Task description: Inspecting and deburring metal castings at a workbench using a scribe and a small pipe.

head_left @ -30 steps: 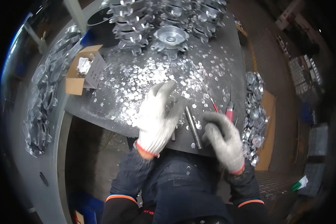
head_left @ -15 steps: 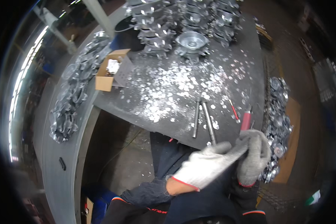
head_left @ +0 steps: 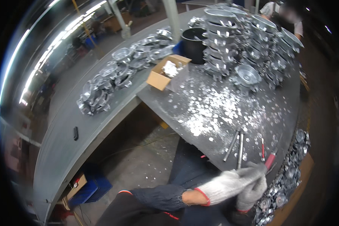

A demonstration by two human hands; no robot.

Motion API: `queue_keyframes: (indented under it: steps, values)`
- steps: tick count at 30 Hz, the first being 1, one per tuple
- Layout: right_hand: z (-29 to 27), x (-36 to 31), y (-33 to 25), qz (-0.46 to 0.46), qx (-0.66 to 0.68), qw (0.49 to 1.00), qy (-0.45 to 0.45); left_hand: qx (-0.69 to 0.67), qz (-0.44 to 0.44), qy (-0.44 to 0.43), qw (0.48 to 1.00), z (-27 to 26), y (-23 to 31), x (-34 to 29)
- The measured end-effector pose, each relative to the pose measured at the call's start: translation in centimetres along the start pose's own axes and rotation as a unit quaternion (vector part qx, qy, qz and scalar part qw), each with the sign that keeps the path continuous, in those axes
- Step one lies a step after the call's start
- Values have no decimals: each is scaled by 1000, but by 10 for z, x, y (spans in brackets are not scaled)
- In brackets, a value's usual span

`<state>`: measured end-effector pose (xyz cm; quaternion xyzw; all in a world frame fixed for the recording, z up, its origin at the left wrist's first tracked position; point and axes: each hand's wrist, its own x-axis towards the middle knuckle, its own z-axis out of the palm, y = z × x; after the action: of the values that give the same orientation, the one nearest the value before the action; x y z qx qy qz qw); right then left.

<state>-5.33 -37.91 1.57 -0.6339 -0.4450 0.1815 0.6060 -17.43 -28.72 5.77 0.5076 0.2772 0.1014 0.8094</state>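
My left hand, in a white knit glove with a red cuff, reaches across to my right hand. My right hand wears a greyish glove of the same kind and is bent up against the left one. The gloves touch and overlap; blur and overlap hide the fingers, and I see no part or tool between them. Just beyond the hands lies a red-handled tool at the table's right edge. Two metal rods, a darker one and a brighter one, lie nearby with a thin red-handled tool.
Silvery flakes litter the dark table. Stacked metal castings stand at the back, beside a black bucket and an open cardboard box. More castings lie on the left surface and lower right. Another person is behind the stacks.
The view has swung left, so the table and its contents sit lower and further right. My left hand has slid further over my right; the two stay together.
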Motion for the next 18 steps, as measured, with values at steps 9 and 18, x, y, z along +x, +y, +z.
queue_keyframes:
  steps: [9, 18]
  values:
    - [-56, 50, 12, 53, -152, 953, 257, -118, 253, -192, 941, -35, -66, -21]
    - [-60, 59, -45, 118, -107, 956, 247, -157, 121, -199, 960, -82, -45, -49]
